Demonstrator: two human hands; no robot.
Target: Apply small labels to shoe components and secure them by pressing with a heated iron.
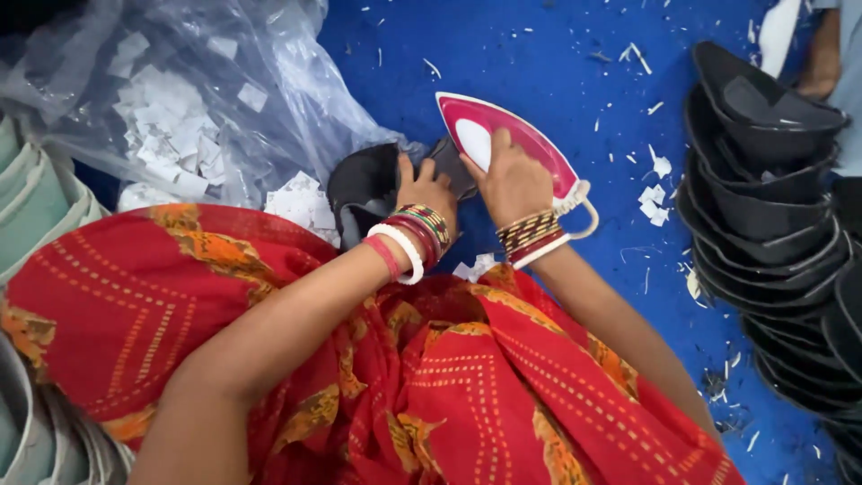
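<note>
the right hand [512,180] grips the pink and white iron [530,144] and presses it down on the blue floor [539,54], while the left hand [426,193] lies flat, fingers spread, holding a black cap piece [364,184] beside the iron's tip. a tall stack of black cap pieces [763,224] sits on the right, so judging by that, much is handled; this piece is mid-press

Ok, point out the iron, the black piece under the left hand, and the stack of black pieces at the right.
iron [530,144]: head view, on its pink upper shell.
black piece [364,184]: head view, on its curved top.
stack of black pieces [754,216]: head view, mid-stack edge.
</note>
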